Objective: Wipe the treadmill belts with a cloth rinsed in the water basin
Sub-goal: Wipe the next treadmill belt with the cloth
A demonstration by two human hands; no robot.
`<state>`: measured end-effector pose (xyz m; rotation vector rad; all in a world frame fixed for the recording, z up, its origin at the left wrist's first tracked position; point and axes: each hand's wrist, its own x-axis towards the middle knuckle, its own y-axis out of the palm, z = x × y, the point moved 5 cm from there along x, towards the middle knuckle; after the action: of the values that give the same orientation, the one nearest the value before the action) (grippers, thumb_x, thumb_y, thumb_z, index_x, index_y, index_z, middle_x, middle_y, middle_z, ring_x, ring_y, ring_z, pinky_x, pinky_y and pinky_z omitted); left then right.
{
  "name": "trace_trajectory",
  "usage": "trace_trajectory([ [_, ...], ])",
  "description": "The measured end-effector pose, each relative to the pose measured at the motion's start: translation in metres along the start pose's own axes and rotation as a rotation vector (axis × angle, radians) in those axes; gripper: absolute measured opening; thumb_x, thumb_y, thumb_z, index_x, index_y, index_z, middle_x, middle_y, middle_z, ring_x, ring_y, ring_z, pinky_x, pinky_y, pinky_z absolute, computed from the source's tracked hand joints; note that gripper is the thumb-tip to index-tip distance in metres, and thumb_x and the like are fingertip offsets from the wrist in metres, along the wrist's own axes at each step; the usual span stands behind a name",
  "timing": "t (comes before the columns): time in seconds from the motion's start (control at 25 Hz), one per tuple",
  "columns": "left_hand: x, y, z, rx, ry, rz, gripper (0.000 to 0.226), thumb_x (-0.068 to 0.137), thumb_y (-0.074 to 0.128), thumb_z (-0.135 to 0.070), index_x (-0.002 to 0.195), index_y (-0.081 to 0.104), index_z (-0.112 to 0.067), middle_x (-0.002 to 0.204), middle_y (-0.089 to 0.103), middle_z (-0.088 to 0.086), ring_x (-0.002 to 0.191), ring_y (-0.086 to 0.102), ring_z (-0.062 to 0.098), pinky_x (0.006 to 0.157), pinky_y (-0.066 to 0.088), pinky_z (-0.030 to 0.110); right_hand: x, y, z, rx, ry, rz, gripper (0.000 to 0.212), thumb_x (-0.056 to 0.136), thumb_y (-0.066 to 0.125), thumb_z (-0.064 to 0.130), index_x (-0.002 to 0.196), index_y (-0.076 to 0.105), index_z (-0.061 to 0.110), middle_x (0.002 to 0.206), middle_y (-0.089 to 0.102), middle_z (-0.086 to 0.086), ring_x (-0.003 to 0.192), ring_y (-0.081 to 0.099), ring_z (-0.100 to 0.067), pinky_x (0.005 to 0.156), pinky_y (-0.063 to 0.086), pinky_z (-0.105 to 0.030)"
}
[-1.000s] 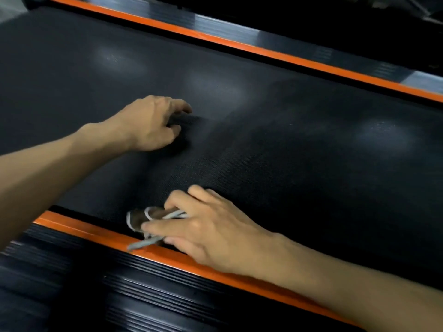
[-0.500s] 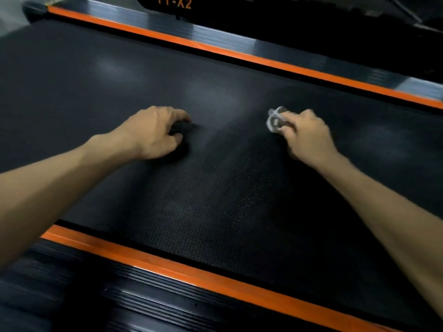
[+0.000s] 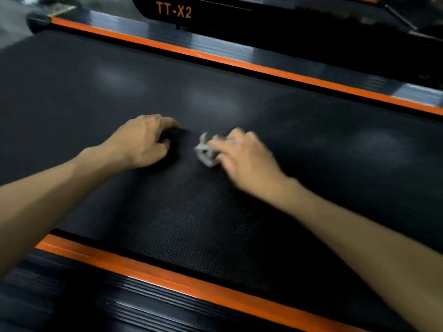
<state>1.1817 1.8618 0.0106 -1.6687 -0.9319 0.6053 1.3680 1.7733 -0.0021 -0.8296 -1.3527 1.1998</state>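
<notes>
A wide black treadmill belt point(image 3: 239, 224) fills the view. My right hand point(image 3: 247, 161) presses a small crumpled grey-white cloth point(image 3: 206, 152) onto the belt near its middle; the hand is blurred with motion. Just left of the cloth, my left hand point(image 3: 143, 142) rests on the belt with its fingers curled, holding nothing that I can see. The water basin is out of view.
Orange trim strips run along the near side point(image 3: 167, 281) and the far side point(image 3: 263, 68) of the belt, each backed by a ribbed black side rail. Beyond the far rail stands a black housing marked TT-X2 point(image 3: 173, 10). Grey floor shows at the top left.
My right hand swept the cloth from the near orange edge out to the far part of the belt, then back left toward my left hand. The left hand stayed in place.
</notes>
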Motion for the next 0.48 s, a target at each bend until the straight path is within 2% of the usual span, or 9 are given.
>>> trace_trajectory([
  [0.04,-0.001,-0.001,0.002,-0.002,-0.013,0.004,0.044,0.087,0.055,-0.013,0.129,0.057,-0.026,0.123,0.063,0.005,0.110,0.059,0.028,0.090,0.046,0.037,0.013,-0.001,-0.041,-0.077,0.141,-0.007,0.038,0.096,0.051,0.024,0.133,0.056,0.030,0.115,0.052,-0.014,0.100,0.052,-0.037,0.083,0.051,-0.045],
  [0.12,-0.002,-0.003,0.007,-0.070,-0.069,-0.020,0.041,0.088,0.056,-0.012,0.126,0.059,-0.025,0.120,0.065,0.003,0.109,0.061,0.026,0.094,0.048,0.036,0.026,-0.006,-0.109,-0.057,0.516,-0.027,0.035,0.098,0.048,0.025,0.132,0.056,0.027,0.122,0.050,-0.016,0.109,0.052,-0.040,0.088,0.047,-0.044],
  [0.16,-0.001,-0.004,0.010,-0.145,-0.116,-0.039,0.039,0.088,0.056,-0.012,0.124,0.060,-0.027,0.117,0.067,0.001,0.109,0.062,0.023,0.098,0.048,0.037,0.028,-0.007,-0.123,-0.027,0.665,-0.035,0.035,0.099,0.048,0.025,0.133,0.055,0.026,0.127,0.049,-0.017,0.112,0.051,-0.041,0.090,0.045,-0.043],
  [0.2,0.002,-0.004,0.014,-0.214,-0.160,-0.061,0.038,0.088,0.056,-0.012,0.122,0.061,-0.029,0.114,0.068,0.000,0.108,0.062,0.021,0.100,0.048,0.038,0.031,-0.005,-0.117,-0.049,0.715,-0.032,0.035,0.099,0.048,0.025,0.134,0.053,0.027,0.129,0.048,-0.017,0.114,0.050,-0.041,0.091,0.044,-0.043],
  [0.28,0.009,-0.007,0.018,-0.295,-0.209,-0.099,0.038,0.088,0.056,-0.010,0.119,0.063,-0.029,0.111,0.068,-0.003,0.106,0.063,0.016,0.100,0.049,0.037,0.040,0.006,-0.063,-0.071,0.553,-0.029,0.039,0.099,0.047,0.025,0.137,0.050,0.032,0.128,0.048,-0.015,0.112,0.050,-0.038,0.090,0.044,-0.042],
  [0.4,0.017,-0.013,0.014,-0.310,-0.197,-0.160,0.038,0.086,0.057,-0.005,0.118,0.065,-0.023,0.108,0.068,-0.003,0.103,0.064,0.016,0.099,0.048,0.032,0.030,0.020,0.056,0.047,0.096,0.026,0.038,0.096,0.050,0.023,0.132,0.054,0.032,0.118,0.049,-0.010,0.104,0.050,-0.032,0.084,0.045,-0.039],
  [0.48,0.016,-0.014,0.007,-0.274,-0.153,-0.174,0.039,0.085,0.058,-0.004,0.120,0.065,-0.020,0.110,0.069,0.000,0.104,0.064,0.018,0.099,0.048,0.033,0.010,0.022,0.109,0.068,-0.172,0.065,0.041,0.093,0.056,0.023,0.133,0.055,0.032,0.117,0.048,-0.007,0.101,0.047,-0.029,0.083,0.043,-0.040],
])
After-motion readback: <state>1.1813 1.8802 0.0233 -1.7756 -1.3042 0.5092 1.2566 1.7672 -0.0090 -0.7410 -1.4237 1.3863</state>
